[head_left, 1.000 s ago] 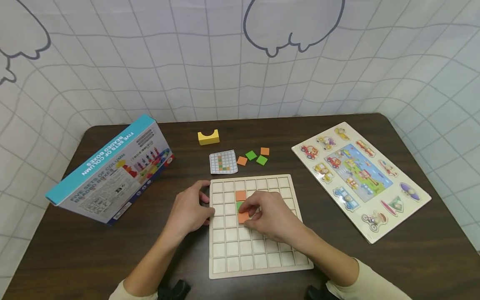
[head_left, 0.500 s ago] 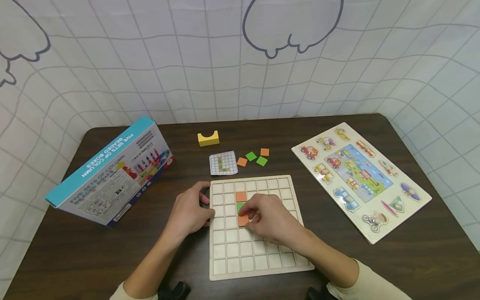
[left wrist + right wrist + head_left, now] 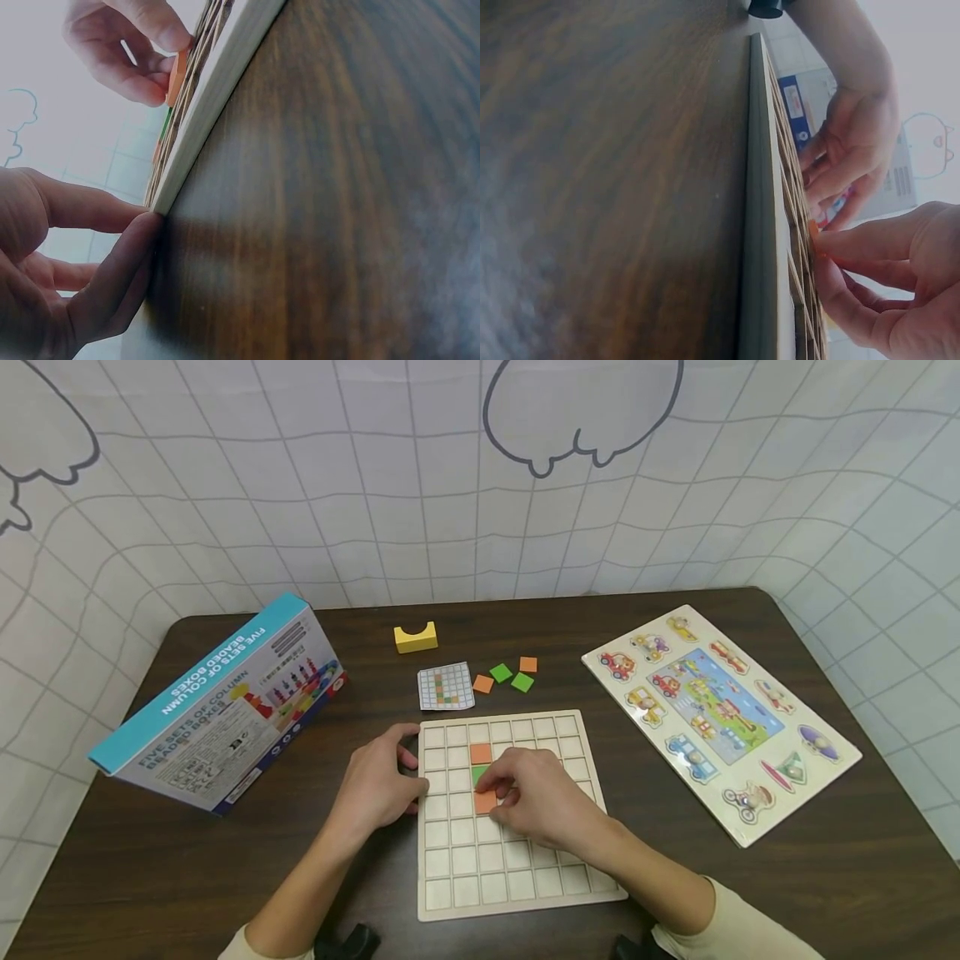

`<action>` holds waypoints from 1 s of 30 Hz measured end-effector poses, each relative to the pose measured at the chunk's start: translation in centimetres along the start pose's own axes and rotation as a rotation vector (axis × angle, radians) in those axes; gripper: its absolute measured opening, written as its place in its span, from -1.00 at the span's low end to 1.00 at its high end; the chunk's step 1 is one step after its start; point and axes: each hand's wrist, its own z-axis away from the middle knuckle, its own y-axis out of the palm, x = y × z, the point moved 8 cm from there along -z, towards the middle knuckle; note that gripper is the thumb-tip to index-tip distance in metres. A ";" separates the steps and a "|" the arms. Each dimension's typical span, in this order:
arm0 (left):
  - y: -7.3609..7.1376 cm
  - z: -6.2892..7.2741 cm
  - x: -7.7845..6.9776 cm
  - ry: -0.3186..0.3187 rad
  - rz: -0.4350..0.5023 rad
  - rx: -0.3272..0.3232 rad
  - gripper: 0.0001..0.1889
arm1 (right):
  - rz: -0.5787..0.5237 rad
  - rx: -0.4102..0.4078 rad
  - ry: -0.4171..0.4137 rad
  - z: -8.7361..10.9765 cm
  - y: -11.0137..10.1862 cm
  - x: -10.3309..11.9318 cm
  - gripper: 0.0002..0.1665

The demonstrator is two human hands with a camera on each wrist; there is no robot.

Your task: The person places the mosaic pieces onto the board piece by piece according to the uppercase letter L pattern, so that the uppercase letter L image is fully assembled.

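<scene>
A pale wooden grid board (image 3: 465,860) lies flat in the head view. My left hand (image 3: 378,781) holds its left edge near the far corner, thumb and index finger at the rim. Over the board's middle, my right hand (image 3: 543,797) pinches an orange square tile (image 3: 485,802) between thumb and fingers. In the left wrist view this tile (image 3: 177,79) stands tilted, its lower edge right at the grid. Beyond it a green tile (image 3: 478,774), partly hidden by my fingers, and another orange tile (image 3: 481,752) sit in the same column.
Behind the board are a pattern card (image 3: 446,687) and several loose orange and green tiles (image 3: 522,682). A yellow arched block (image 3: 416,638) stands farther back. A large box (image 3: 232,706) is at the left, a picture puzzle board (image 3: 720,727) at the right.
The orange tile in my right fingers now sits slightly lower and squarer to its column. My left hand keeps its place on the board's edge.
</scene>
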 end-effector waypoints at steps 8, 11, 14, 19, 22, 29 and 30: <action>0.0 -0.1 0.0 0.001 0.002 0.001 -0.22 | -0.010 0.001 0.007 0.0 0.1 0.0 -0.69; 0.0 -0.1 0.0 0.000 0.006 0.000 -0.22 | -0.008 0.000 0.012 -0.1 0.0 0.0 -0.69; 0.0 -0.1 0.0 0.000 0.010 -0.001 -0.22 | -0.001 -0.002 0.016 0.0 0.0 -0.1 -0.69; 0.0 -0.1 0.0 -0.002 0.007 0.000 -0.22 | 0.008 -0.009 0.010 0.0 -0.1 0.0 -0.68; 0.0 -0.1 0.0 -0.004 0.006 0.002 -0.22 | 0.007 -0.009 0.005 0.0 -0.1 0.0 -0.69; 0.0 0.0 0.0 0.001 0.012 0.004 -0.21 | 0.000 -0.001 -0.001 0.0 -0.1 0.1 -0.71; 0.0 0.0 0.0 0.003 0.012 0.004 -0.22 | 0.004 0.000 -0.001 0.0 -0.2 0.0 -0.71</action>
